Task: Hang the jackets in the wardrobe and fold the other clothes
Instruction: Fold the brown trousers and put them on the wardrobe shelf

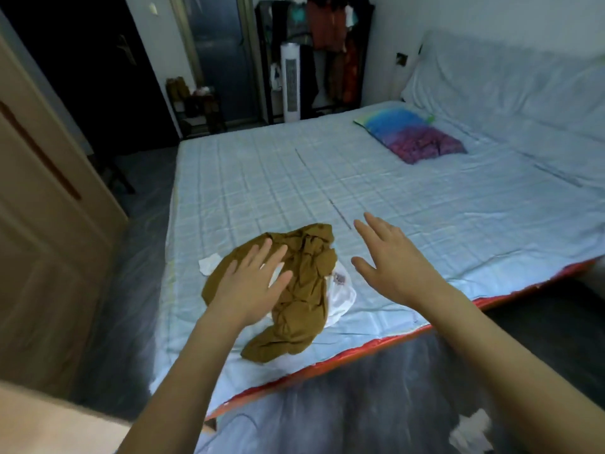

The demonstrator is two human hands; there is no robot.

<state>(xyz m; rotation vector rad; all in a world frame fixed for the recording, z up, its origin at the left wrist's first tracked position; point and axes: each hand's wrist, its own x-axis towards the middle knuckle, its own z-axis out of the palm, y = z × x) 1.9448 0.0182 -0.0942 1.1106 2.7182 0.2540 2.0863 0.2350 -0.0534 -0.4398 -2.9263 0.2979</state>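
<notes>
A crumpled brown garment (304, 290) lies in a heap near the front left corner of the bed (425, 208). Under it a white garment (343, 298) sticks out on both sides. My left hand (252, 280) hovers over the left part of the brown heap, fingers spread, holding nothing. To the right of the heap my right hand (389, 257) is over the bare sheet, also spread and empty. An open clothes rack (327, 37) with hanging clothes stands at the far wall.
A colourful pillow (412, 132) lies at the bed's far right. A wooden wardrobe door (42, 208) is at my left. A white tower fan (290, 81) stands beside the rack, and a small shelf (196, 106) by the dark doorway.
</notes>
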